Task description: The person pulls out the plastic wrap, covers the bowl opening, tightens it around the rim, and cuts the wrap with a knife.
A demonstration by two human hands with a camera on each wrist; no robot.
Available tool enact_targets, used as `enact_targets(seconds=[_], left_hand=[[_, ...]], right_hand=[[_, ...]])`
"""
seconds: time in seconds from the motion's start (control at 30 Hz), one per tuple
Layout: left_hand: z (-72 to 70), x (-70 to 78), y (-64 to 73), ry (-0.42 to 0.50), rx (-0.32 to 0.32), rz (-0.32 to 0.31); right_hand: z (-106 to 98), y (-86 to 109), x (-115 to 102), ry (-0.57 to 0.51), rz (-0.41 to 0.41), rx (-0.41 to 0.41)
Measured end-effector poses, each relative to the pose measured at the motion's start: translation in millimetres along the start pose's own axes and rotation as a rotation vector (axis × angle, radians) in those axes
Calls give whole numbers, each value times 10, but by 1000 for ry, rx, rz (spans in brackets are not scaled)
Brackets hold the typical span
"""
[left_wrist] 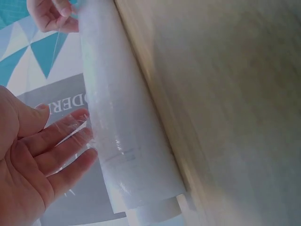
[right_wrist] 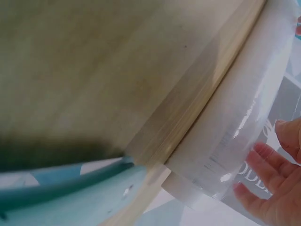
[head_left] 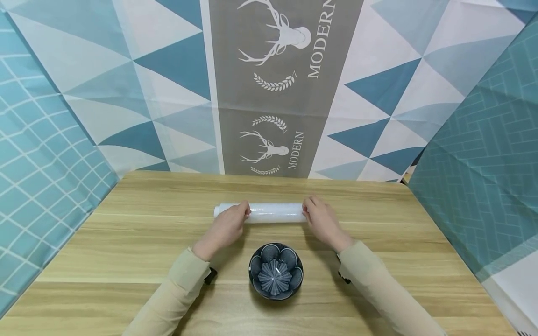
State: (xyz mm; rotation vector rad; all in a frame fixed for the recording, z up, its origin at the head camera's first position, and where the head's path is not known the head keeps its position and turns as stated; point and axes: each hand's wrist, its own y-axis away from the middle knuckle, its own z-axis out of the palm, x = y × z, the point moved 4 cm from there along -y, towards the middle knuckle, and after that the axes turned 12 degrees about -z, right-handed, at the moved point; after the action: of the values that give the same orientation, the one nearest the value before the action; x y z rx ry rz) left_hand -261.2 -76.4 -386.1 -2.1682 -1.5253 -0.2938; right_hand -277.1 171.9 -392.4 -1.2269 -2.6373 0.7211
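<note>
A roll of clear plastic wrap [head_left: 275, 213] lies crosswise on the table, its pale core poking out at the left end. Near that end, my left hand [head_left: 230, 222] pinches a loose bit of film; in the left wrist view the thin film stretches over its fingers [left_wrist: 66, 162] to the roll. My right hand [head_left: 322, 219] is at the roll's other end, thumb and fingers at the film's edge, with fingertips [right_wrist: 263, 151] right against the roll in the right wrist view. Between the forearms, a dark blue petal-patterned bowl [head_left: 275, 271] stands upright, nearer the body.
The wooden table [head_left: 126, 242] runs back to a wall cloth [head_left: 176, 93] with triangles and deer heads. Tiled-pattern cloths hang at the left [head_left: 46, 140] and right [head_left: 483, 154] sides. Light sleeves [head_left: 176, 289] cover both forearms.
</note>
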Motion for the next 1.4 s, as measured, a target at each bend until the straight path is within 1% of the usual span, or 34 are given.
enact_targets(seconds=[0.17, 0.33, 0.47, 0.57, 0.73, 0.93, 1.03, 1.13, 1.23, 1.4], left_hand=[[-35, -8, 30, 28, 20, -4], [-68, -19, 62, 49, 44, 28], [-81, -25, 83, 51, 68, 47], [-91, -18, 92, 37, 77, 51], [-113, 9, 111, 18, 82, 56], [-141, 59, 156, -4, 84, 65], [-154, 79, 183, -14, 79, 56], [-172, 97, 205, -16, 77, 41], [-194, 119, 226, -9, 84, 43], [-233, 160, 264, 1, 105, 65]], right_hand=[[-38, 43, -51, -74, 27, -8], [-82, 87, -99, -121, 52, -27], [-119, 127, -138, -133, 70, -43], [-152, 150, -162, -135, 72, -39], [-202, 182, -190, -136, 75, -30], [-255, 223, -203, -157, 113, -54], [-281, 233, -221, -163, 112, -58], [-308, 243, -242, -168, 98, -43], [-333, 257, -259, -168, 93, -27], [-377, 288, -279, -168, 96, -26]])
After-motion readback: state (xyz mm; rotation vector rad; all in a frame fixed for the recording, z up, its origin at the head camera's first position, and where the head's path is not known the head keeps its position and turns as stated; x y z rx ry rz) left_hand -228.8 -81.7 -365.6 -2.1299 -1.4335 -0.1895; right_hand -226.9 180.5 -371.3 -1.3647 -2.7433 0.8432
